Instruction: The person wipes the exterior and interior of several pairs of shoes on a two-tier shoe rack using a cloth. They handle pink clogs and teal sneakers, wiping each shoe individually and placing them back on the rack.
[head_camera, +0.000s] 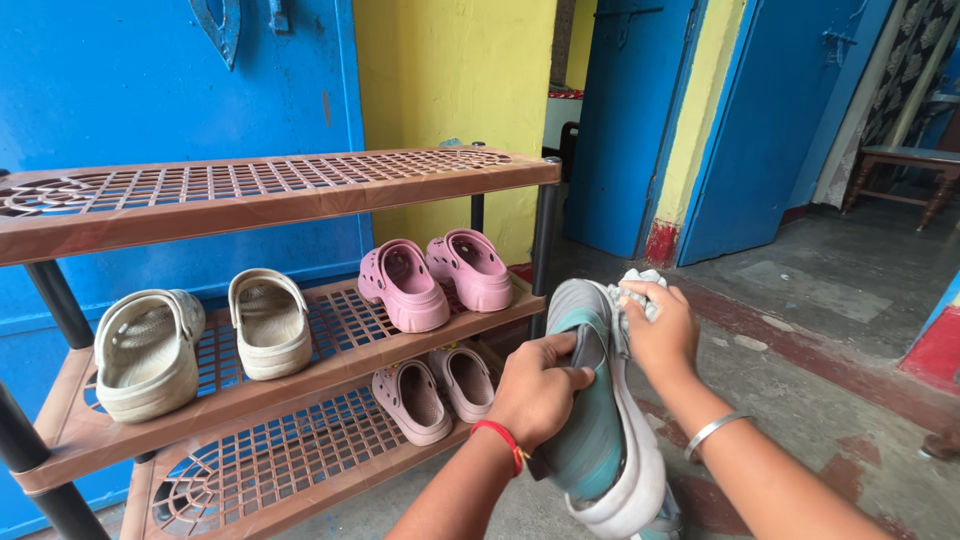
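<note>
Beside a brown plastic shoe rack (300, 190), low in the head view, both hands worked on one teal and grey shoe (600, 420) held tilted, toe upward, over the concrete floor (840, 330). The left hand (535, 390), with a red band at the wrist, had its fingers curled tight around the shoe's left edge near the middle. The right hand (662, 335), with a silver bangle on the forearm, had its fingers closed on a crumpled pale cloth (632, 290), which was pressed against the upper part of the shoe near the toe. The shoe's white sole edge faced down and right.

The rack had three lattice shelves on dark posts. On the middle shelf stood a pair of cream clogs (200, 340) at the left and a pair of pink clogs (435, 280) at the right, the two pairs well apart. On the bottom shelf lay a pair of dusty-pink clogs (435, 390), just left of the left hand. Behind the rack were a blue door (150, 90) and a yellow wall (450, 80). A wooden stool (905, 165) stood far off at the upper right.
</note>
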